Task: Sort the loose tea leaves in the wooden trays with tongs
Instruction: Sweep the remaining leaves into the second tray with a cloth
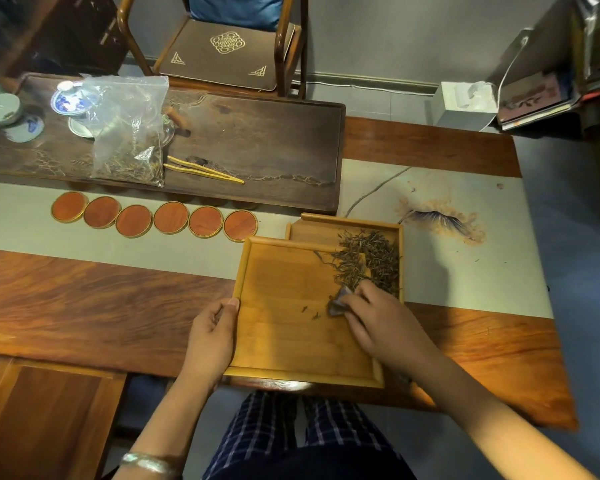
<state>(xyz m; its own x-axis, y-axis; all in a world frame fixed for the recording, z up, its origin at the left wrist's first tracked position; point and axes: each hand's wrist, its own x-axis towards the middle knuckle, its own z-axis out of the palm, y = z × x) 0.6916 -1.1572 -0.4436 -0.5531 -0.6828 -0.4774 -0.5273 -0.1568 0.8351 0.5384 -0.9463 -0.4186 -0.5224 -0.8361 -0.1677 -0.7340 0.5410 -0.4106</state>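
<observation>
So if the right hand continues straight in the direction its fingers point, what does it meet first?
The right hand points up-left holding a small grey object; probably it meets first the tea leaves heaped just ahead on the near tray.

Two light wooden trays are set on the bench: the near tray (291,317) is tilted over the far tray (312,228). Dark loose tea leaves (371,261) are heaped where they overlap. Pale tongs (201,169) are laid well apart.
</observation>
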